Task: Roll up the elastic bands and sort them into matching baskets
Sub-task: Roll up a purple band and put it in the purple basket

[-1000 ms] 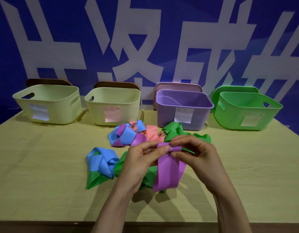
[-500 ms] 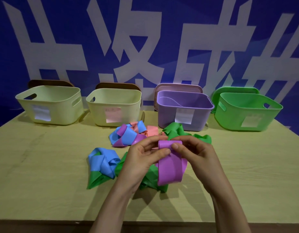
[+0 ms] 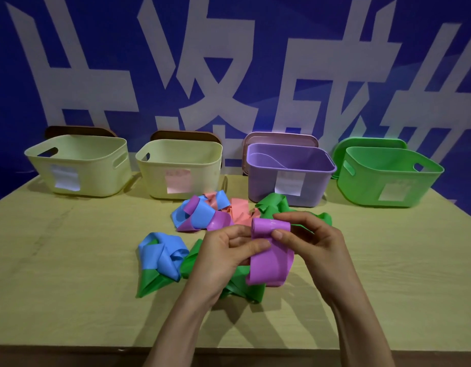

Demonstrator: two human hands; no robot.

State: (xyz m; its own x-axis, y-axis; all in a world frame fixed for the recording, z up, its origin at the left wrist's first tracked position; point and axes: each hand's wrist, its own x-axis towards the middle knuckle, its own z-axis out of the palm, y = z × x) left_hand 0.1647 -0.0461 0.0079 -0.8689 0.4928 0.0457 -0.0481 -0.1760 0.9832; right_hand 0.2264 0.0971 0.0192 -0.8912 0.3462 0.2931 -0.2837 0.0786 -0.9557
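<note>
A purple elastic band [image 3: 268, 263] is held above the table's middle, its top end wound into a small roll and its tail hanging loose. My left hand [image 3: 223, 258] pinches it from the left and my right hand [image 3: 313, 242] pinches the roll from the right. Loose bands lie beneath and behind: a blue band [image 3: 162, 255], green bands [image 3: 149, 284], a blue and purple tangle [image 3: 200, 215], a pink band [image 3: 239, 211] and another green band [image 3: 274, 205]. The purple basket [image 3: 290, 178] and green basket [image 3: 385, 178] stand at the back right.
Two pale yellow baskets [image 3: 80, 165] [image 3: 178, 168] stand at the back left, each with a paper label. Lids lean behind the baskets against a blue wall with white lettering. The wooden table [image 3: 70, 260] has its front edge near the bottom of the view.
The roll at the purple band's top has grown thicker and the hanging tail shorter. Both hands stayed near the same spot above the pile.
</note>
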